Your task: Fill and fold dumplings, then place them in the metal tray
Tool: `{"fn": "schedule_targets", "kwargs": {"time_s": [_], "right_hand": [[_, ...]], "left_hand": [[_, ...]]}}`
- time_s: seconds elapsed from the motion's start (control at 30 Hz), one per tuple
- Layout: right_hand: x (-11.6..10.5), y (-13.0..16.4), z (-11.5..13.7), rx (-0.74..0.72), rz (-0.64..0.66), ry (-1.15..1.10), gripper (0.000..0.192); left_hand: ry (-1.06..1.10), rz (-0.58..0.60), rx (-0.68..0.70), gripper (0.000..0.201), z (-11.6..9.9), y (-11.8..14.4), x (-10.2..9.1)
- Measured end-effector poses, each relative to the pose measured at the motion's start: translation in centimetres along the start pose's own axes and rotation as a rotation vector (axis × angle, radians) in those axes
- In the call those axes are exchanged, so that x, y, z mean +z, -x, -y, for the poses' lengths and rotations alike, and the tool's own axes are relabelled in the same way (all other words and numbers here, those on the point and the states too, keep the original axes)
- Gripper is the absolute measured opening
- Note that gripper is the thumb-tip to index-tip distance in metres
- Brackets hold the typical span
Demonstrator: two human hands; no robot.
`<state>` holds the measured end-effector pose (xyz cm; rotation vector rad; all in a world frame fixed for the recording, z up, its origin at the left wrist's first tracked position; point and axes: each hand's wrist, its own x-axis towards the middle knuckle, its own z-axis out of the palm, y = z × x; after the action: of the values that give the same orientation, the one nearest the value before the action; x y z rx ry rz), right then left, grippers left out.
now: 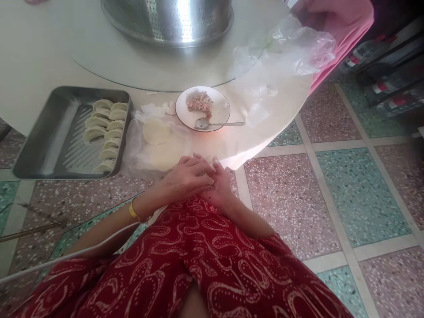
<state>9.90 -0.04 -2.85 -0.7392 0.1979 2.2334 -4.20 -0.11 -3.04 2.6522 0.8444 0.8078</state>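
Observation:
My left hand [187,179] lies over my right hand [220,187] just below the table's front edge, above my red patterned lap. The fingers press together, and whatever is between them is hidden. A yellow band circles my left wrist. Right above the hands lie round dough wrappers [155,131] on clear plastic. A white plate [217,101] with minced filling and a metal spoon [218,124] stands beyond them. A metal tray [49,137] at the left holds several folded dumplings [106,132] in two rows.
A large perforated steel bowl [168,20] sits on a glass turntable [139,66] at the back. Crumpled clear plastic bags [281,57] lie at the right edge, near a pink cloth [341,26]. Tiled floor [331,185] spreads to the right; bottles stand far right.

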Motion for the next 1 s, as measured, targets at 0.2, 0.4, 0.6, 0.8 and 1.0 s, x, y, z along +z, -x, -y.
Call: {"fn": "schedule_targets", "kwargs": {"time_s": [0.2,0.4,0.6,0.8,1.0], "right_hand": [[0.9,0.5,0.0,-0.006,-0.041,-0.089,0.045],[0.6,0.5,0.1,0.034,0.04,-0.093,0.049],[0.1,0.3,0.1,0.006,-0.007,-0.076,0.046],[-0.3,0.2,0.1,0.016,0.025,-0.129,0.046],[-0.7,0.0,0.1,0.004,0.043,-0.114,0.047]], "left_hand": [[0.007,-0.013,0.01,0.025,0.0,-0.4,0.2],[0.021,-0.034,-0.038,0.018,0.5,-0.3,0.2],[0.021,-0.103,-0.021,0.02,0.5,-0.4,-0.4],[0.026,-0.118,-0.052,0.019,0.3,-0.2,-0.2],[0.006,-0.185,-0.032,0.018,0.3,-0.1,-0.2]]}}
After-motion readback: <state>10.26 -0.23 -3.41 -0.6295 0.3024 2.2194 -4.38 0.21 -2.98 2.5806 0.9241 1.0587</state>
